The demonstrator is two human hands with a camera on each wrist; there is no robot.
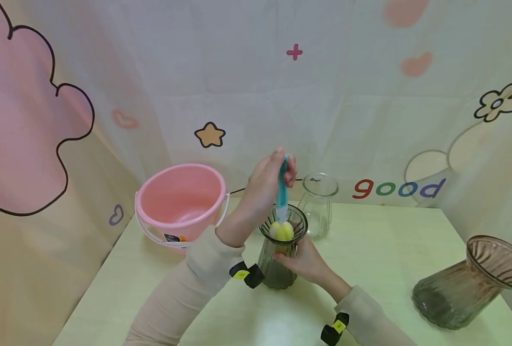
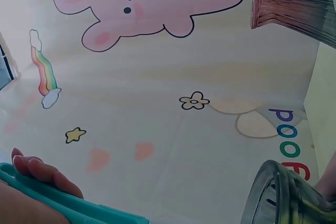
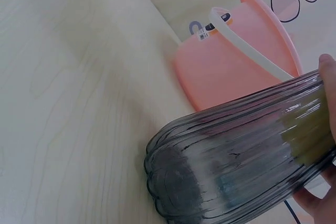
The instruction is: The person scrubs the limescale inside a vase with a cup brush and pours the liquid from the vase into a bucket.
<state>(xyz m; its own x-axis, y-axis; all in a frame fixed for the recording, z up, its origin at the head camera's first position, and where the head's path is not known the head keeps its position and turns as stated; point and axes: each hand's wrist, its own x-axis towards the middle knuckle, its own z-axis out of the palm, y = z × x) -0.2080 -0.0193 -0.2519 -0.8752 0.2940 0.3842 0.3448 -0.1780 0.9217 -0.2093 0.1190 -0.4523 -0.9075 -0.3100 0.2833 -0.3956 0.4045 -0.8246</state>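
My left hand grips the teal handle of a sponge bottle brush, held upright over a grey ribbed glass vase. The brush's yellow and white sponge head sits inside the vase's flared mouth. Low on the vase's right side, my right hand holds it with thumb and fingers around the glass. The left wrist view shows fingers wrapped on the teal handle. In the right wrist view the vase stands on the table, with yellow sponge showing through its wall.
A pink bucket with a white handle stands left of the vase. Behind it is a clear glass vase. A brownish ribbed vase is at the right of the pale table. A printed curtain hangs behind.
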